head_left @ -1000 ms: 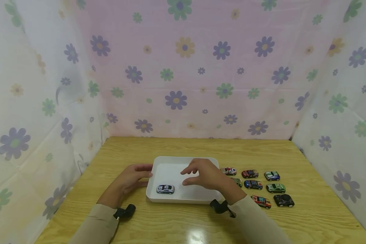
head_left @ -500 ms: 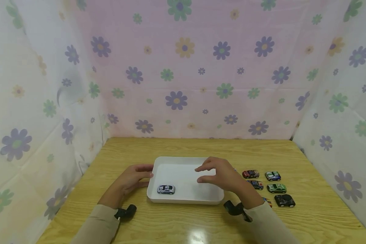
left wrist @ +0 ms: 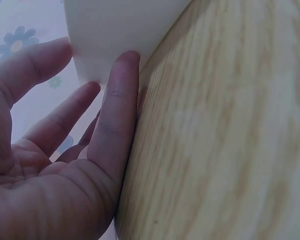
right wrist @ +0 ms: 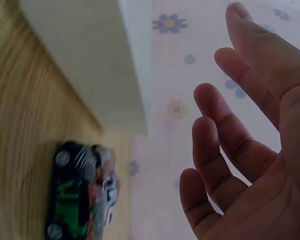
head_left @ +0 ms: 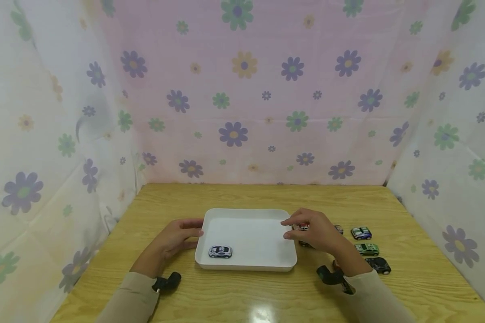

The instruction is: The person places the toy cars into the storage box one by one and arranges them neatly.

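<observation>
A shallow white tray (head_left: 254, 242) lies on the table, and a white-and-black toy car (head_left: 220, 251) sits in its front left corner. At the tray's left side is my left hand (head_left: 174, 238); in the left wrist view its extended fingers (left wrist: 117, 95) touch the outer wall. My right hand (head_left: 317, 231) hovers by the tray's right edge, over the toy cars, its thumb and fingers apart with nothing between them. Below that hand, a red-and-white toy car (head_left: 301, 227) is partly covered. The right wrist view shows a black-and-green toy car (right wrist: 70, 195) beside the tray.
Right of my right hand stand a white, green and blue toy car (head_left: 361, 233), a green one (head_left: 367, 249) and a black one (head_left: 380, 265). Other cars are partly hidden by the hand and wrist. Flowered cloth (head_left: 246, 103) encloses the wooden table (head_left: 226, 296) behind and at both sides.
My right hand has moved right, from above the middle of the tray to its right edge and the nearest cars. The left hand and the white-and-black car stay in place.
</observation>
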Demonstrator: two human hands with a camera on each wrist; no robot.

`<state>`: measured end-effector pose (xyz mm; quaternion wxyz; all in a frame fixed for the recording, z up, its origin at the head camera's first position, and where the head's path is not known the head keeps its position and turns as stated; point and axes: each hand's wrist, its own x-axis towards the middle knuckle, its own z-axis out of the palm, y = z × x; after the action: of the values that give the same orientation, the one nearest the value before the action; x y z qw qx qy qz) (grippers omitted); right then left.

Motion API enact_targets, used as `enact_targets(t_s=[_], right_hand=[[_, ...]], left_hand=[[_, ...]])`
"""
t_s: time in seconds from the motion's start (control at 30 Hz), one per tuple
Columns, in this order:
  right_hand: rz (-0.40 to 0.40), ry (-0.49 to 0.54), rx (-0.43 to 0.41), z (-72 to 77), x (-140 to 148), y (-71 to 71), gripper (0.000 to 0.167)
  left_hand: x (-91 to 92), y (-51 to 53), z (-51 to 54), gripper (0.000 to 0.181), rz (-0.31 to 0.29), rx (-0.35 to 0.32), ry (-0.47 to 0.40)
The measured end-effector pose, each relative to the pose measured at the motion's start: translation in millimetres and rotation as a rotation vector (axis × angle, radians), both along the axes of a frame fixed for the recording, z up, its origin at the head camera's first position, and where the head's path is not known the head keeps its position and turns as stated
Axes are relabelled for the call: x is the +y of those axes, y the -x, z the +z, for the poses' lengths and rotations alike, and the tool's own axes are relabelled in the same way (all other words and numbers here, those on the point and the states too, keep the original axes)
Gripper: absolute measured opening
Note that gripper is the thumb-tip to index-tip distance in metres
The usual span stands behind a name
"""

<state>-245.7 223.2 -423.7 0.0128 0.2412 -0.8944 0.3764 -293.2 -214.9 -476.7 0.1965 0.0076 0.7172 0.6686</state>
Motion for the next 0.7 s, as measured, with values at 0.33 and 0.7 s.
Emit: enact_targets(t_s=[0.33,0.7], right_hand=[[-0.089,-0.043,-0.009,-10.2,28,2.9,0.035],[-0.052,0.023,-0.078,-20.0,54,9.1,0.038]], left_hand=[[-0.1,-0.7,-2.0,0.056,-0.011,0.008,-0.006],[-1.7,0.8,-1.0,0.057,-0.014,-0.003,-0.012]])
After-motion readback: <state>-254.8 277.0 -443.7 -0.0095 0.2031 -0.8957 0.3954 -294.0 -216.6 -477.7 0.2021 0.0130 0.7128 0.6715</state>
